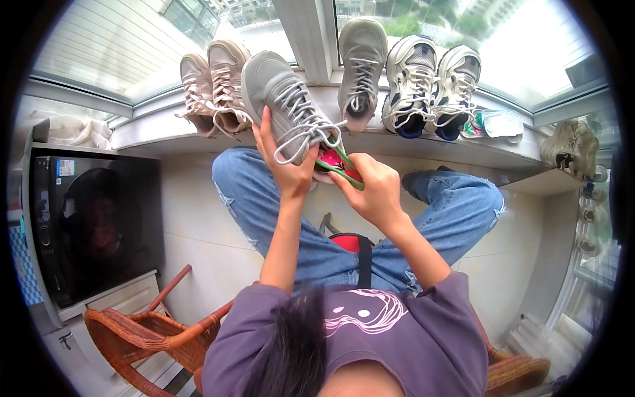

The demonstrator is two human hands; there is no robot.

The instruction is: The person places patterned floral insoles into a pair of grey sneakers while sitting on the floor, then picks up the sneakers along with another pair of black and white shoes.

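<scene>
A grey lace-up sneaker [274,99] is held up in front of me, its toe pointing toward the window and its opening toward me. My left hand [284,159] is wrapped round its heel end and side. A red and green patterned insole [336,163] sticks partly out of the opening; its front part is hidden inside the shoe. My right hand [374,185] pinches the near end of that insole, fingers closed on its green edge. The matching grey sneaker [362,66] stands on the ledge just beyond, to the right.
On the window ledge [331,135] stand beige sneakers [221,86] at left and white-and-navy sneakers [413,86] at right, beside more insoles [496,124]. Another pair [572,149] sits far right. A black front-loading washer [99,225] and a wicker chair [152,331] are at left.
</scene>
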